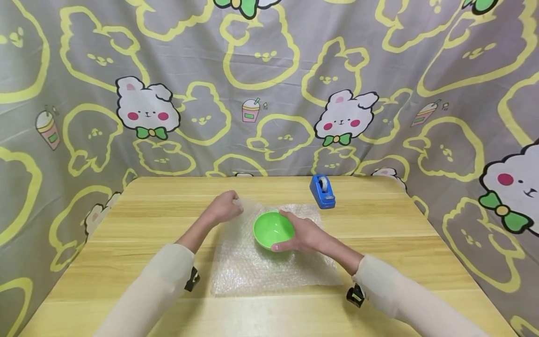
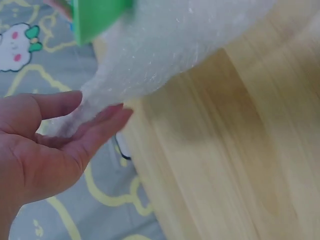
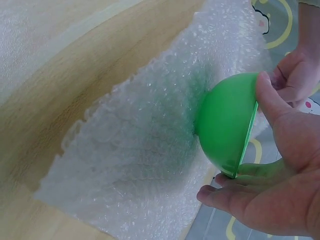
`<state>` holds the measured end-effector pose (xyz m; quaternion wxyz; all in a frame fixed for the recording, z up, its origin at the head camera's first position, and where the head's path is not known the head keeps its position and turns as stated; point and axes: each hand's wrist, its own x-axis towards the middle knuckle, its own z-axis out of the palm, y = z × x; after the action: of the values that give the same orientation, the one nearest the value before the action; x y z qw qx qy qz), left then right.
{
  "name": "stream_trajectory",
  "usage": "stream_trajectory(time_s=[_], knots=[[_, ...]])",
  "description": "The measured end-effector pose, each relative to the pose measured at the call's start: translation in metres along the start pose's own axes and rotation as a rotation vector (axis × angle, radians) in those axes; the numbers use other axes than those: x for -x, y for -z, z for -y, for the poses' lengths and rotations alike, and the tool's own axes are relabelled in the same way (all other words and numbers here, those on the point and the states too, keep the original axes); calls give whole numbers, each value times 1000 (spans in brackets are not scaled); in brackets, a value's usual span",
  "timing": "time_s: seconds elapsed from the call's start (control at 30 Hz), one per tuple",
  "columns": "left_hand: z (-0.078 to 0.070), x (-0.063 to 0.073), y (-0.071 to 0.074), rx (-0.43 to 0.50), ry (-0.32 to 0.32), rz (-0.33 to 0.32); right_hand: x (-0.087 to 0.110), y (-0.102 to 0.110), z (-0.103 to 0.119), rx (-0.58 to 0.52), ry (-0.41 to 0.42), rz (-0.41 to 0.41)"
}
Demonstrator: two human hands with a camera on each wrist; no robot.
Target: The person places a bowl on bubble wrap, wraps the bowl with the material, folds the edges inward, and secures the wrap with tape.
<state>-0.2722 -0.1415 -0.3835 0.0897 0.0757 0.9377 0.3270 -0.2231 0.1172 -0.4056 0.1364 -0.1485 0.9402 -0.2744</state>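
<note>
A bright green bowl (image 1: 269, 228) sits over a sheet of bubble wrap (image 1: 242, 271), its hollow facing up in the head view. My right hand (image 1: 305, 234) grips the bowl's right side, thumb at the near rim and fingers round the far side. In the right wrist view, the underside of the bowl (image 3: 225, 122) is close against the wrap. At the sheet's far left corner, my left hand (image 1: 225, 207) pinches the plastic; the left wrist view has the bubble wrap (image 2: 135, 70) lifted between thumb and fingers.
Behind the sheet, toward the right, stands a blue tape dispenser (image 1: 323, 192) with a roll in it. Everything rests on a wooden table (image 1: 168, 196). A grey patterned curtain (image 1: 198, 70) hangs round its back and sides.
</note>
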Motion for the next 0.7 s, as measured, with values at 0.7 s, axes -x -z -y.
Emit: stream_trajectory(time_s=[0.7], knots=[[-46, 23, -1, 247, -7, 119, 0, 2, 1, 16, 9, 6]])
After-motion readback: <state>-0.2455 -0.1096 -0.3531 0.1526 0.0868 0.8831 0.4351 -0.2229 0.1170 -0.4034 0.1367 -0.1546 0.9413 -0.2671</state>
